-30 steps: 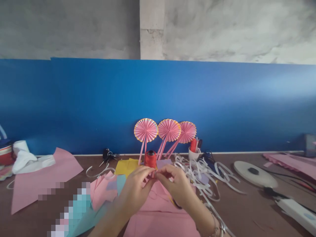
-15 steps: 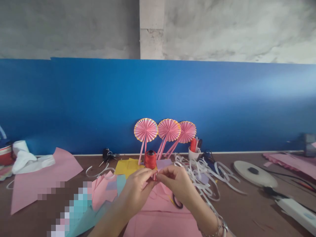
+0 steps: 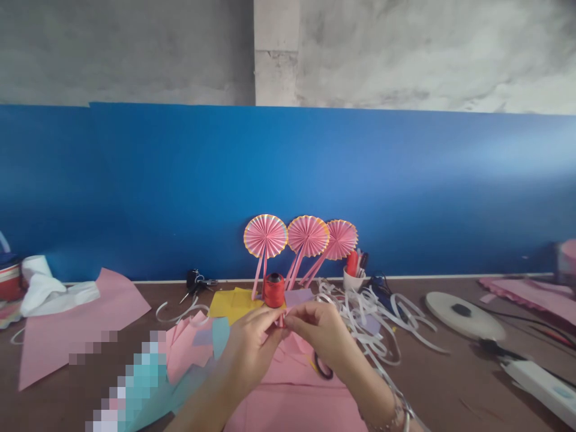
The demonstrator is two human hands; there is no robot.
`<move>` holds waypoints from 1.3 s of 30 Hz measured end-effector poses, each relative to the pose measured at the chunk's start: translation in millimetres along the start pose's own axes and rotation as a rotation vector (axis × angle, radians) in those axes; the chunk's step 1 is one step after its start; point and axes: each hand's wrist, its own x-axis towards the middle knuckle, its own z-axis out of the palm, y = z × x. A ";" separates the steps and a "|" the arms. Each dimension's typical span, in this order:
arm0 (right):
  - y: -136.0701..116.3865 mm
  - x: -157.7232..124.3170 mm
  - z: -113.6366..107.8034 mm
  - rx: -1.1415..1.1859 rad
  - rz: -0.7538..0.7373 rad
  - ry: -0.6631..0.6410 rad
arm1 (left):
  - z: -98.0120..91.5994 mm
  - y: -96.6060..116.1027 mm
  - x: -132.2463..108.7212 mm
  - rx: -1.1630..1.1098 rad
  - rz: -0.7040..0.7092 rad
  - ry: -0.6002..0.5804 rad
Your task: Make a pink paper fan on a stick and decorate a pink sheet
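In the middle of the table, my left hand (image 3: 252,339) pinches a small folded piece of pink paper (image 3: 281,321) between thumb and fingers. My right hand (image 3: 317,329) is closed at the same piece from the other side, its thumb and fingertips pinched together. Most of the piece is hidden by the fingers. Just beyond it stands a spool of red thread (image 3: 274,294). Pink paper sheets (image 3: 294,408) lie beneath both hands. By my right wrist, a dark looped handle (image 3: 324,369), perhaps of scissors, shows partly.
Three round pleated pink paper fans (image 3: 265,237) lean against the blue partition (image 3: 180,180). Tangled white strips (image 3: 360,318) lie to the right, near a white cup of pens (image 3: 353,281). Farther right are a pale disc (image 3: 465,318) and a white power strip (image 3: 540,384). Keys (image 3: 195,285) lie behind.
Both hands stay almost in place around the small pink paper piece, with only slight finger movement. At the far right, a pinkish shape has come into view by the partition.
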 end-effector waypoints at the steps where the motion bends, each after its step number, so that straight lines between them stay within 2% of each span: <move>1: 1.0 0.2 0.3 0.004 -0.009 -0.010 | 0.4 0.0 0.1 -0.003 -0.006 0.003; 7: -0.1 -1.0 1.9 -0.066 -0.048 0.020 | 0.4 0.3 1.4 -0.014 -0.030 -0.001; 12: -1.2 -2.1 1.0 -0.020 -0.037 -0.025 | -1.2 -0.1 1.7 -0.011 -0.016 -0.008; 17: -1.6 -2.0 -1.0 -0.047 -0.026 -0.016 | -2.5 0.6 0.7 0.023 0.000 -0.022; 21: -2.5 -3.2 -0.9 -0.147 -0.039 -0.005 | -1.5 -0.1 0.0 0.073 0.038 -0.016; 27: -0.6 -7.4 5.6 -0.458 -0.176 0.104 | 2.3 -5.5 1.0 0.147 0.059 0.021; 33: 0.2 -5.1 2.5 -0.403 -0.156 -0.009 | 0.7 -7.1 1.7 0.154 0.012 -0.039; 39: -2.1 -7.5 1.7 -0.540 -0.206 0.018 | 1.5 -5.6 1.2 0.198 0.000 -0.054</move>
